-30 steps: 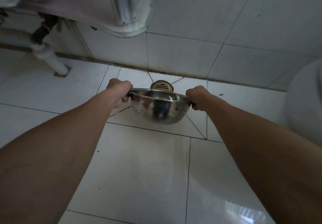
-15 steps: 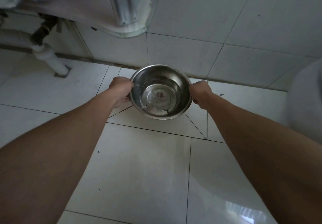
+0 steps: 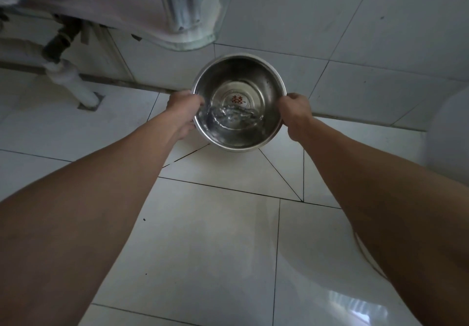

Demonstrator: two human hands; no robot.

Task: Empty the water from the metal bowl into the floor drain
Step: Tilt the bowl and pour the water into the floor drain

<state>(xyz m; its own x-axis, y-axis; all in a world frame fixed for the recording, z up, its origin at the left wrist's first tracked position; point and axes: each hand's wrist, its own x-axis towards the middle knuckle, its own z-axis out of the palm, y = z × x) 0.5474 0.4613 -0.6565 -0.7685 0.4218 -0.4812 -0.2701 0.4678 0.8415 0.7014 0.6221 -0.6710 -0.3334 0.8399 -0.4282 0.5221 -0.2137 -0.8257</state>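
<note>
Head view, bowl: the metal bowl (image 3: 238, 101) is held up at 12 o'clock, mouth tipped toward the camera.
Grip: left hand (image 3: 184, 112) and right hand (image 3: 295, 112) each hold its rim.
Water: some water (image 3: 228, 120) sloshes inside.
Drain: hidden.
Left to do: pour out the rest.

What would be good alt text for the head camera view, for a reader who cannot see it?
Two bare hands, left hand and right hand, hold a metal bowl by opposite rim edges above a white tiled floor. The bowl's opening faces the camera, and water pools against its near side. A white pipe enters the floor at left.
</note>
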